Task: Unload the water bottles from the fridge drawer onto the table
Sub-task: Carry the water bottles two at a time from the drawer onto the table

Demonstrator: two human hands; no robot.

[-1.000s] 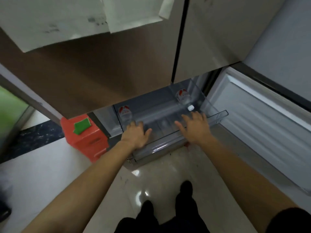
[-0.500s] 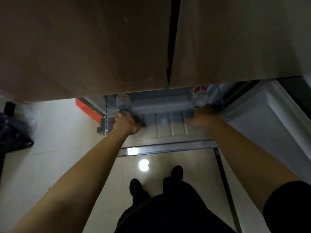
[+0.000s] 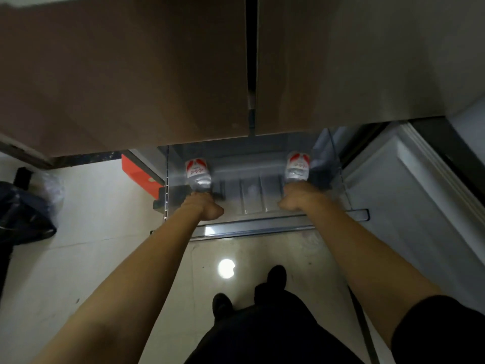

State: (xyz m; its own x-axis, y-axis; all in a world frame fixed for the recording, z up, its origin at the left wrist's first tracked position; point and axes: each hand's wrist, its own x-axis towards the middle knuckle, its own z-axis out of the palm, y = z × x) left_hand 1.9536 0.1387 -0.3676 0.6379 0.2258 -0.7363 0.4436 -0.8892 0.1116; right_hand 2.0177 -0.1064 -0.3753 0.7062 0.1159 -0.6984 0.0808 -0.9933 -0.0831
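The clear fridge drawer (image 3: 262,222) is pulled out below the closed upper fridge doors. Two water bottles with red-and-white labels show inside it. My left hand (image 3: 200,206) grips the near end of the left bottle (image 3: 197,172). My right hand (image 3: 299,197) grips the near end of the right bottle (image 3: 297,166). Both bottles point away from me, and their far ends run under the upper doors. My fingers are hidden behind the backs of my hands.
The open lower fridge door (image 3: 409,206) stands at the right. An orange box (image 3: 137,172) sits left of the drawer, and a dark bag (image 3: 23,214) lies on the pale tiled floor at far left. My feet (image 3: 249,290) stand before the drawer.
My hands reached from the drawer's front edge in to the two bottles and closed round them. My head tipped further down, so the upper doors now fill the top of the view.
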